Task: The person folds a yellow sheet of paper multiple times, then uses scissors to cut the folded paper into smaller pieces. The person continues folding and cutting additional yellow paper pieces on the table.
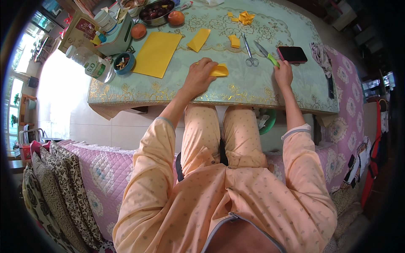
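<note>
Near the front edge of the table, my left hand (200,76) holds a small folded piece of yellow paper (221,70) against the tablecloth. My right hand (283,73) grips the green handle of a knife (265,52), whose blade points away to the upper left. Metal scissors (248,52) lie between the hands, a little farther back. A large yellow sheet (157,53) lies to the left, with a narrower yellow strip (199,40) beside it. Small folded yellow pieces (234,41) rest behind the scissors' left side, and a crumpled or folded yellow paper shape (246,18) sits farther back.
A phone (292,54) lies by my right hand. On the left stand a plastic bottle (95,67), a blue bowl (124,63) of small items and a storage box (118,38). Behind are round fruits (176,18) and a metal bowl (156,21) of dark fruit. A remote control (330,88) lies at the right edge.
</note>
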The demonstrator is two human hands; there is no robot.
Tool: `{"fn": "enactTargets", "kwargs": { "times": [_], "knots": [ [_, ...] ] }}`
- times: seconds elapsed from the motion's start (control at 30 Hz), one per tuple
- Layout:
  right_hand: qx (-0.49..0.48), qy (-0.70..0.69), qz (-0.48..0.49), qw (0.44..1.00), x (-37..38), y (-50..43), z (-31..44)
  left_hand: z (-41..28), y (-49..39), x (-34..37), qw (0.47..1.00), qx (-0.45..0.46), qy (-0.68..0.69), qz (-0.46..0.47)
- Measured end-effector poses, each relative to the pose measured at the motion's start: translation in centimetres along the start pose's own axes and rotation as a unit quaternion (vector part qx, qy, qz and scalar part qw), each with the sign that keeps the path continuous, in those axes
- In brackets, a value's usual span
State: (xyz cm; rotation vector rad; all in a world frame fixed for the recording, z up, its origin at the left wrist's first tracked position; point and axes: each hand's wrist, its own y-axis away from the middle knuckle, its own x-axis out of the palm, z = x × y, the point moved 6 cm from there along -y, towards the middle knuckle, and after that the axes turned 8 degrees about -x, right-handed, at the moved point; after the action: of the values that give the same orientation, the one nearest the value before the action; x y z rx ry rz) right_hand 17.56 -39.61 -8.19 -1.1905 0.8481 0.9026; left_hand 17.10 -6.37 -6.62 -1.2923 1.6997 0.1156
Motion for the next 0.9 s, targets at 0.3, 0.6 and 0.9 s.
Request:
{"fn": "enactTargets", "kwargs": {
  "times": [0.3,0.6,0.9],
  "knots": [
    [-0.010,-0.070,-0.015,0.997,-1.2,1.1,-0.3,-0.2,0.2,0.2,1.000,0.011,-0.022,0.000],
    [-0.194,-0.289,-0.026,0.937,-4.5,6.5,9.6,0.0,0.2,0.3,1.000,-0.006,-0.021,0.016],
    [-0.291,-0.297,0.052,0.908,-3.9,6.8,10.9,-0.1,-0.1,0.1,0.999,0.007,0.047,-0.004]
  ]
}}
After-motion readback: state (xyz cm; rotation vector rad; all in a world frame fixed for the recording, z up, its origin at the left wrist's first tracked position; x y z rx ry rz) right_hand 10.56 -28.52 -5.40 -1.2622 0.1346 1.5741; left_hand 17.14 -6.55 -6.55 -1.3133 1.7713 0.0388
